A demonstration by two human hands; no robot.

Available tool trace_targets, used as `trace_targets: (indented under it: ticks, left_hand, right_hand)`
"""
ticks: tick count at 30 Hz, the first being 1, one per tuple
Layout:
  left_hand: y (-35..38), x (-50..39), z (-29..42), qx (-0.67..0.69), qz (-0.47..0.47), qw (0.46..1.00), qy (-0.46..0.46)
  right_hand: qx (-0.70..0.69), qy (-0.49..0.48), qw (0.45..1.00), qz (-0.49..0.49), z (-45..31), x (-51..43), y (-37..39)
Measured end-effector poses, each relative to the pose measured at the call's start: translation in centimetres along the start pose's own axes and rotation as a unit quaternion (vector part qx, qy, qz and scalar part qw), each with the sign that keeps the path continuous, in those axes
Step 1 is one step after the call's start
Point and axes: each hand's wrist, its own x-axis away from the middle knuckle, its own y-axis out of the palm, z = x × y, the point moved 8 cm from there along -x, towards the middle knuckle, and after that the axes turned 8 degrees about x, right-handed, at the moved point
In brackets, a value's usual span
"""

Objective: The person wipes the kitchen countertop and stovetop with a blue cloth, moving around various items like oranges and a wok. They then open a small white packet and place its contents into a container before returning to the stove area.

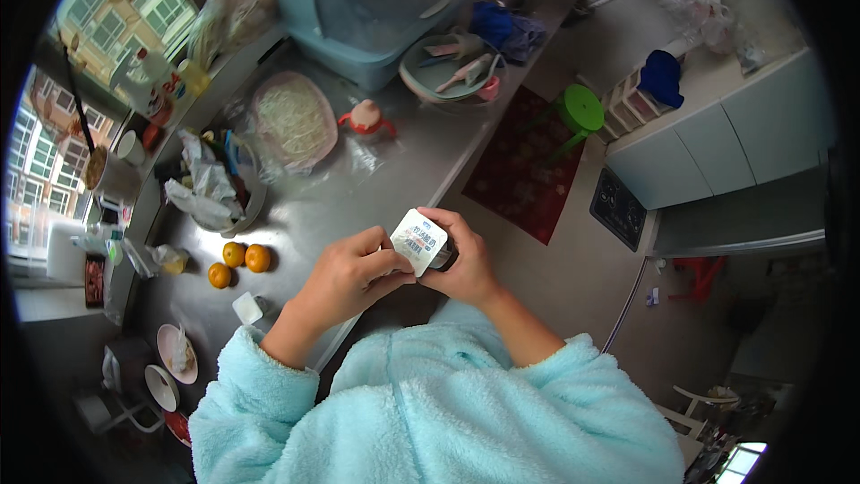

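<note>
A small yogurt cup with a white foil lid (416,240) that bears writing is held before me, over the counter's front edge. My right hand (467,259) wraps around the cup's side. At the lid's near left corner, the fingers of my left hand (363,267) pinch the edge; the lid still lies over the cup, and the fingertips partly hide that corner. Left of my left forearm, a second small cup with a white top (248,308) rests on the metal counter (302,215). Beyond it lie three oranges (233,254).
A bag-filled bin (255,205) stands on the counter. Past it are a plate of shredded food (295,121), a red-handled baby cup (365,117) and a blue lidded box (376,20). A green stool (583,109) stands by a red mat (524,168) on the floor.
</note>
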Motion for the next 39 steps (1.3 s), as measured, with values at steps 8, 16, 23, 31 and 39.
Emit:
trace_targets:
  ticks: [8, 16, 23, 31, 39]
  left_hand:
    - [12.9, -15.2, 2.7, 0.105, -0.141, 0.984, -0.026]
    - [22.9, -27.2, 6.0, 0.044, -0.172, 0.984, 0.033]
    - [27.6, -33.8, 6.1, -0.166, -0.206, 0.950, 0.164]
    - [28.7, -44.9, 2.2, -0.209, -0.206, 0.923, 0.250]
    - [25.8, -56.0, -3.1, -0.003, -0.138, 0.985, 0.105]
  right_hand:
    - [-0.015, 0.004, 0.999, 0.038, 6.8, 0.9, -15.6]
    - [0.017, 0.052, 0.991, 0.118, 14.1, 1.4, -29.2]
    - [0.017, 0.076, 0.983, 0.167, 19.4, -1.2, -34.0]
    - [0.041, 0.117, 0.977, 0.175, 24.9, -9.4, -39.3]
    - [0.073, 0.064, 0.975, 0.199, 27.7, -18.5, -43.9]
